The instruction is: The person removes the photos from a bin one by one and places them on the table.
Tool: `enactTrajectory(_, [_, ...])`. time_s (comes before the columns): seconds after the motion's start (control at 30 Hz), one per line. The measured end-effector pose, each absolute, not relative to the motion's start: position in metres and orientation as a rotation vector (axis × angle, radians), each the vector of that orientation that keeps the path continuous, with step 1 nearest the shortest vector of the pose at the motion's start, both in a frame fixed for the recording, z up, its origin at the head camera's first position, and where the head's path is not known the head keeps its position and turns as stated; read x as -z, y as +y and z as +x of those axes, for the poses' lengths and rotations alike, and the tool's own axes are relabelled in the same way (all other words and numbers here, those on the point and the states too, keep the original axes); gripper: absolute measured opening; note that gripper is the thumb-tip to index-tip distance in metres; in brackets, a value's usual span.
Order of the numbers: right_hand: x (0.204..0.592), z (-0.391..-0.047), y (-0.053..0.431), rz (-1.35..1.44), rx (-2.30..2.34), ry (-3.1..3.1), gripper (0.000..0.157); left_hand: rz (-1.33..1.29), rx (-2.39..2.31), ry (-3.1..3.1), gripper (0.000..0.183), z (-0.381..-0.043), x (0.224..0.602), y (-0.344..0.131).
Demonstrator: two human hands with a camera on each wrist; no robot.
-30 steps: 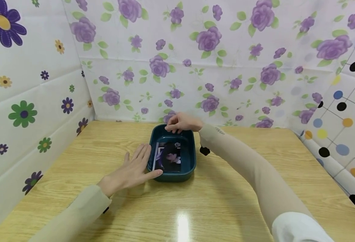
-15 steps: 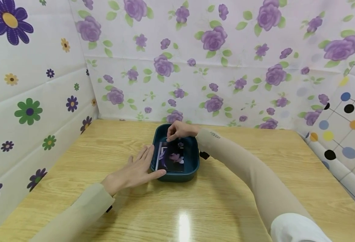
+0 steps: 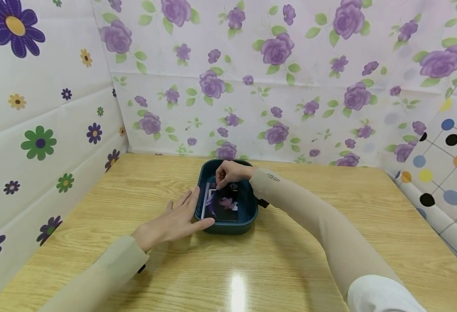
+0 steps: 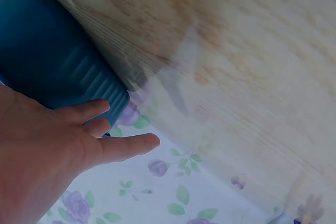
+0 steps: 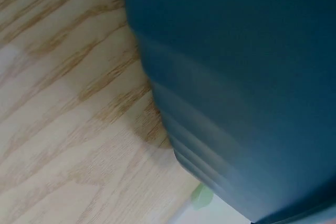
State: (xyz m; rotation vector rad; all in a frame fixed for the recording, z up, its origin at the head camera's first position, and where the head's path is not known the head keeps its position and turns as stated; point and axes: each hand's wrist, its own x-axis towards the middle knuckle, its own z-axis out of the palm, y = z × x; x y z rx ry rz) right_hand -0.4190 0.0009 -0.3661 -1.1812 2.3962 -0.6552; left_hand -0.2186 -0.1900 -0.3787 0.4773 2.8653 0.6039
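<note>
A dark teal plastic bin (image 3: pixel 247 203) stands on the wooden table. On its floor lies a flat rectangular piece with a dark printed picture (image 3: pixel 226 208) and a pale strip along its left side. My left hand (image 3: pixel 171 223) rests with straight fingers along the bin's left wall, thumb at the near rim. In the left wrist view, the fingers of that hand (image 4: pixel 58 150) overlap the ribbed outer wall. My right hand (image 3: pixel 230 172) reaches inside with curled fingers, fingertips right at the picture's far left corner. I cannot tell whether they pinch anything.
The wood-grain table (image 3: pixel 290 260) spreads around the bin. A white curtain with purple roses (image 3: pixel 277 52) hangs behind, right past the table's back edge. Flowered sheeting (image 3: pixel 56 121) stands on the left and dotted sheeting (image 3: pixel 442 173) on the right.
My right hand has moved from the bin's far end toward me and down to the picture's far edge. The left hand keeps its place on the bin; the head view has shifted slightly.
</note>
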Motion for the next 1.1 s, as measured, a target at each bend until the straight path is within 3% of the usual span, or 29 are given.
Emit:
enactTrajectory(0.27, [0.367, -0.414, 0.0, -1.112, 0.528, 2.459, 0.024, 0.465, -0.621, 2.856, 0.104, -0.219, 0.378, -0.19])
enactTrajectory(0.57, [0.369, -0.413, -0.003, -1.139, 0.468, 2.511, 0.03, 0.46, -0.648, 2.818, 0.104, -0.218, 0.378, -0.19])
enactTrajectory(0.87, [0.357, -0.402, -0.007, -1.292, 0.383, 2.659, 0.024, 0.45, -0.672, 2.8, 0.105, -0.217, 0.377, -0.191])
enactTrajectory(1.1, [0.311, -0.409, 0.015, -1.309, 0.672, 2.668, 0.019, 0.45, -0.667, 2.794, 0.104, -0.218, 0.377, -0.191])
